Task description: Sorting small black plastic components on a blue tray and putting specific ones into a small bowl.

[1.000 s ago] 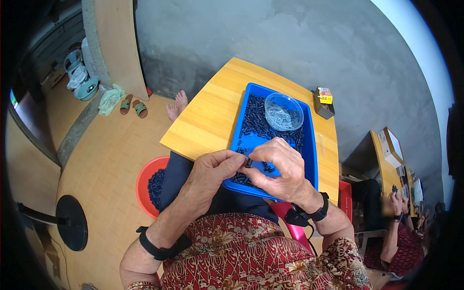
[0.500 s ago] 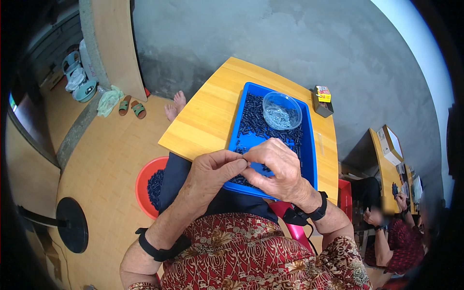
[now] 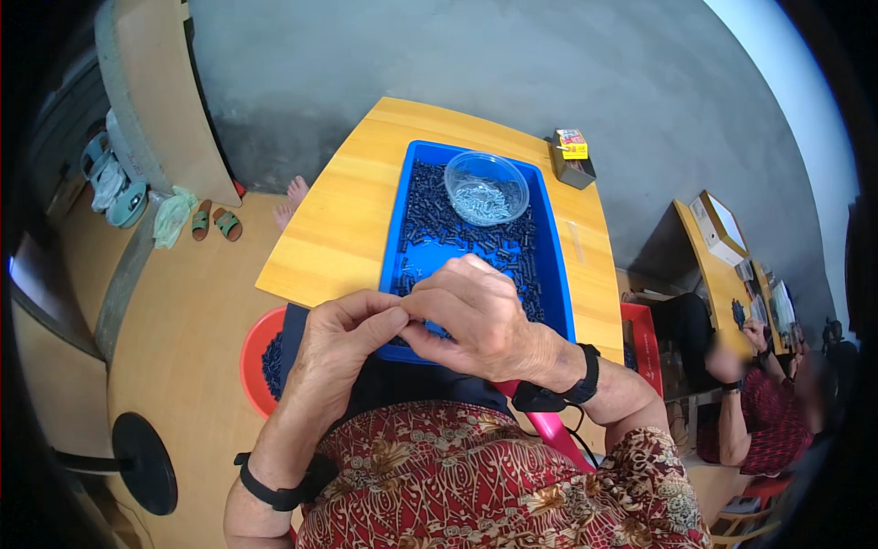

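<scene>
My left hand [image 3: 352,329] and my right hand [image 3: 476,316] meet fingertip to fingertip over the near left part of a blue tray [image 3: 559,274]. Both are closed in a pinch; whatever lies between the fingers is hidden or too small to name. Many small dark cylindrical pieces [image 3: 434,197] are spread in the tray, thickest toward its far side. A clear round plastic bowl [image 3: 455,188] rests on them at the far end, holding small silvery metal pieces [image 3: 482,203]. Blue tray bottom shows just beyond my hands.
The tray sits on a yellow wooden table [image 3: 320,238]. A dark box with a yellow packet [image 3: 572,144] stands at its far right. A red basin [image 3: 251,361] of dark pieces is at my left, a red crate [image 3: 646,343] at right. Another person [image 3: 768,412] works at a farther table.
The whole view has shifted, so the table and tray appear farther left. My hands remain pinched together, and the right hand is turned slightly more over the fingertips.
</scene>
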### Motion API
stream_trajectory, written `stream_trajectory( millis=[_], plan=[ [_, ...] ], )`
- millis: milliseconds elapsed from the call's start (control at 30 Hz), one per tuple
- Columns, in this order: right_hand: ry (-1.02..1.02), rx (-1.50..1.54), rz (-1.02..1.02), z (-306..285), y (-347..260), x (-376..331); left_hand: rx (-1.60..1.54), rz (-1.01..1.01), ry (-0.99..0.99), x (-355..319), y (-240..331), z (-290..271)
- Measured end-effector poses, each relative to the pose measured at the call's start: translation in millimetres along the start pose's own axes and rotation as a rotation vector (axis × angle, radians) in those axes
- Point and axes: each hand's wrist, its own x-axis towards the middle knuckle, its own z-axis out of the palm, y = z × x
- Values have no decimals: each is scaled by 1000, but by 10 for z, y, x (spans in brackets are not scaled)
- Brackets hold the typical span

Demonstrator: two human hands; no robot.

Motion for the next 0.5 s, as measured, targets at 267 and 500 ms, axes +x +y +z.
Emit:
stream_trajectory(
  millis=[267, 500],
  plan=[
    [-252, 40, 249, -672, 376, 178, 144, 80, 116, 14, 17, -7],
    [-625, -75, 542, -738, 926, -191, 130, 82, 95, 13, 21, 25]
  ],
)
